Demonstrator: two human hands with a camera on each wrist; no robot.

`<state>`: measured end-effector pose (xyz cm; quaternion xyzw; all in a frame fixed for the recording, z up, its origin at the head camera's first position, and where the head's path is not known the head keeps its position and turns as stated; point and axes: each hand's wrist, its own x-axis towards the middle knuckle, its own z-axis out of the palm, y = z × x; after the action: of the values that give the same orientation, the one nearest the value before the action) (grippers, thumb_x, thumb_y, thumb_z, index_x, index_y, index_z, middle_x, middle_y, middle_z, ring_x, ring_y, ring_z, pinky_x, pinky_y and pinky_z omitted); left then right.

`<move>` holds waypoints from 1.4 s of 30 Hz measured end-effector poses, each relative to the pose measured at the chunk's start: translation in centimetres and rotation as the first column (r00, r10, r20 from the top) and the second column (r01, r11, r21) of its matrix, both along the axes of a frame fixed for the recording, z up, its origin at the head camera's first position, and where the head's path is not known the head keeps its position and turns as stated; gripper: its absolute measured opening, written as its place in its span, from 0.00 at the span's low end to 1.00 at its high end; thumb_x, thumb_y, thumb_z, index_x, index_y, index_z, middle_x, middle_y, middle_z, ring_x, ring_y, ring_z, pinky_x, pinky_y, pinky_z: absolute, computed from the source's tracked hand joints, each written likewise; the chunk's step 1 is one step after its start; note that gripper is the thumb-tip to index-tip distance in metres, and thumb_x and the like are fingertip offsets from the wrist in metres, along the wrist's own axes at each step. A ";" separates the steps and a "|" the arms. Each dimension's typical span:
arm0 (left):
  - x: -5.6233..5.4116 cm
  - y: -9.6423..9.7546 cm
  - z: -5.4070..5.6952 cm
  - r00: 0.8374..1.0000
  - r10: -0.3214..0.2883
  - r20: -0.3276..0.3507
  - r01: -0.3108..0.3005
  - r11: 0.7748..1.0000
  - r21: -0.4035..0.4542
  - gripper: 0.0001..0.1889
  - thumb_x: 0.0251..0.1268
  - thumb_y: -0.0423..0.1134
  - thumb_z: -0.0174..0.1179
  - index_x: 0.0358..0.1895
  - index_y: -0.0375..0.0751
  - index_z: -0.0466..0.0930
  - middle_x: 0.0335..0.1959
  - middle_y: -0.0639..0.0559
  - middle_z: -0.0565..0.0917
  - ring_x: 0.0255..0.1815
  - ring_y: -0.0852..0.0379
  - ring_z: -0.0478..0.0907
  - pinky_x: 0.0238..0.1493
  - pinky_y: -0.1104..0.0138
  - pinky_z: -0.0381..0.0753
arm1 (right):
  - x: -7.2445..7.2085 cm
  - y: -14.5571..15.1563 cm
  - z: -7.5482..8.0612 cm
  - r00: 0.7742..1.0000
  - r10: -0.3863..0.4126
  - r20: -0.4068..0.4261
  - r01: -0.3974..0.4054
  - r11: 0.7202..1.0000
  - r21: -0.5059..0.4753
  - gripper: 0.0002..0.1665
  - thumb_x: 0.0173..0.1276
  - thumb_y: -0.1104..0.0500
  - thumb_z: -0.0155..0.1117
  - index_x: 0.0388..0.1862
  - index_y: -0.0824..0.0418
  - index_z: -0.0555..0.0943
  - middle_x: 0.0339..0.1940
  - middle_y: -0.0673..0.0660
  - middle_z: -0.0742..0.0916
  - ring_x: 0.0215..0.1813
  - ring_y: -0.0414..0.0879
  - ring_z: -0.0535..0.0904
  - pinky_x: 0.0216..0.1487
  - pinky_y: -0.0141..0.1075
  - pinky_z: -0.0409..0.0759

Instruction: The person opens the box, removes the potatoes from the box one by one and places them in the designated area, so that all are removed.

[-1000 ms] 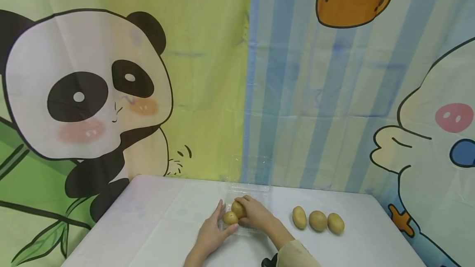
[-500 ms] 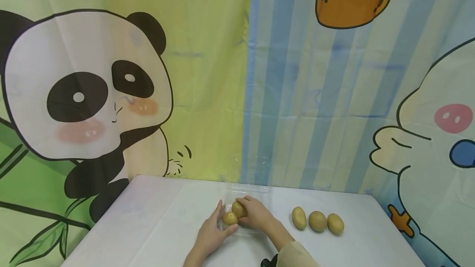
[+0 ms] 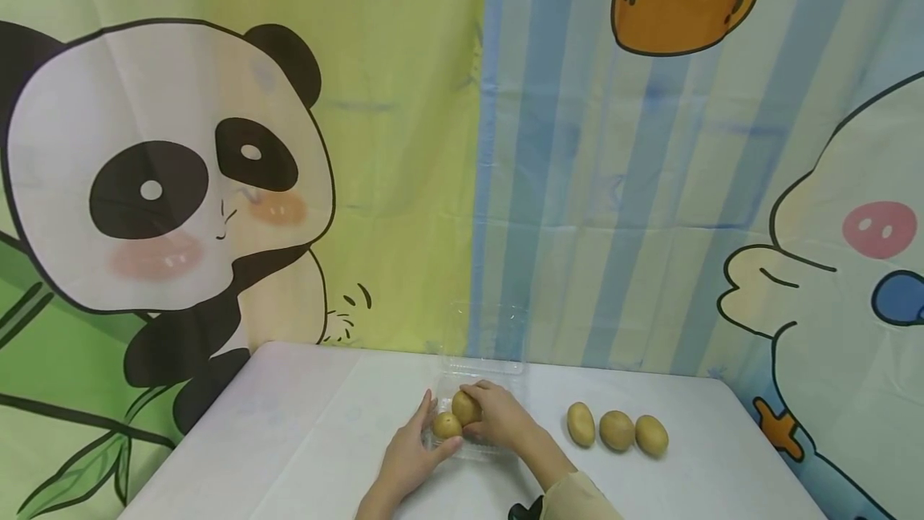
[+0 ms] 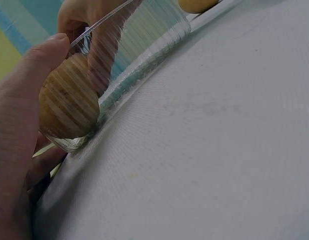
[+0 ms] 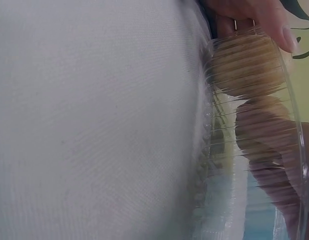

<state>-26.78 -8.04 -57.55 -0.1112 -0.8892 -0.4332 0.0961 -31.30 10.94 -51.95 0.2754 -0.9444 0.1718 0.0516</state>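
Note:
A clear ribbed plastic box (image 4: 154,42) stands on the table with its lid (image 3: 498,327) raised at the back. Inside, at the left, lie two yellow-brown potatoes, a front potato (image 3: 447,425) and a rear potato (image 3: 466,406). My left hand (image 3: 411,456) grips the box's near left corner, its thumb over the front rim and its fingers along the left wall. Reaching in from the right, my right hand (image 3: 505,421) holds the rear potato, fingers on top and thumb low at its side. Through the ribbed wall the right wrist view shows the front potato (image 5: 249,65) and my right hand.
Three more potatoes, a left one (image 3: 581,424), a middle one (image 3: 617,431) and a right one (image 3: 652,436), lie in a row to the right of the box. The white-covered table (image 3: 310,424) ends against a cartoon-printed curtain (image 3: 404,183) at the back.

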 end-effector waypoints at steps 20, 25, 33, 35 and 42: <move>0.2 0.0 0.2 1.000 0.011 -0.014 -0.011 1.000 -0.006 0.52 0.53 0.66 0.61 0.75 0.40 0.51 0.66 0.45 0.73 0.64 0.40 0.72 0.59 0.39 0.69 | 1.3 1.3 0.8 0.999 -0.007 -0.045 0.002 0.993 -0.117 0.41 0.49 0.52 0.77 0.63 0.61 0.74 0.52 0.55 0.83 0.50 0.49 0.82 0.49 0.37 0.82; 0.1 0.0 0.1 1.000 0.017 -0.009 -0.017 1.000 -0.009 0.52 0.53 0.67 0.61 0.75 0.41 0.51 0.66 0.45 0.73 0.64 0.41 0.72 0.60 0.40 0.69 | 2.0 1.7 1.1 0.998 -0.005 -0.063 -0.008 0.979 -0.203 0.41 0.50 0.54 0.77 0.63 0.63 0.74 0.53 0.56 0.83 0.49 0.49 0.83 0.46 0.32 0.83; 0.0 0.1 0.0 1.000 0.021 -0.007 -0.021 1.000 0.001 0.52 0.52 0.66 0.62 0.75 0.41 0.51 0.66 0.45 0.73 0.64 0.41 0.72 0.61 0.41 0.69 | 2.9 2.5 1.4 0.999 -0.019 -0.035 0.007 0.950 -0.313 0.41 0.51 0.55 0.76 0.64 0.64 0.73 0.57 0.55 0.81 0.54 0.49 0.81 0.49 0.28 0.81; 0.0 0.1 0.0 1.000 0.023 -0.010 -0.023 1.000 0.000 0.52 0.52 0.66 0.62 0.75 0.42 0.52 0.66 0.45 0.73 0.64 0.42 0.72 0.61 0.42 0.69 | 3.1 2.8 1.5 0.999 -0.030 -0.032 0.018 0.941 -0.338 0.41 0.52 0.55 0.76 0.64 0.63 0.72 0.57 0.55 0.81 0.54 0.50 0.81 0.50 0.29 0.82; 0.0 0.0 0.0 0.999 0.030 -0.024 -0.030 1.000 0.001 0.52 0.51 0.65 0.63 0.74 0.41 0.52 0.65 0.45 0.73 0.65 0.42 0.72 0.62 0.42 0.69 | 4.0 4.0 1.6 0.996 -0.082 -0.043 0.058 0.913 -0.404 0.41 0.50 0.56 0.77 0.64 0.63 0.73 0.56 0.55 0.81 0.54 0.50 0.81 0.49 0.27 0.81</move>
<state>-26.75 -8.00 -57.53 -0.1029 -0.8895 -0.4306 0.1131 -27.30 14.90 -50.32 0.2299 -0.8962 0.3522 0.1410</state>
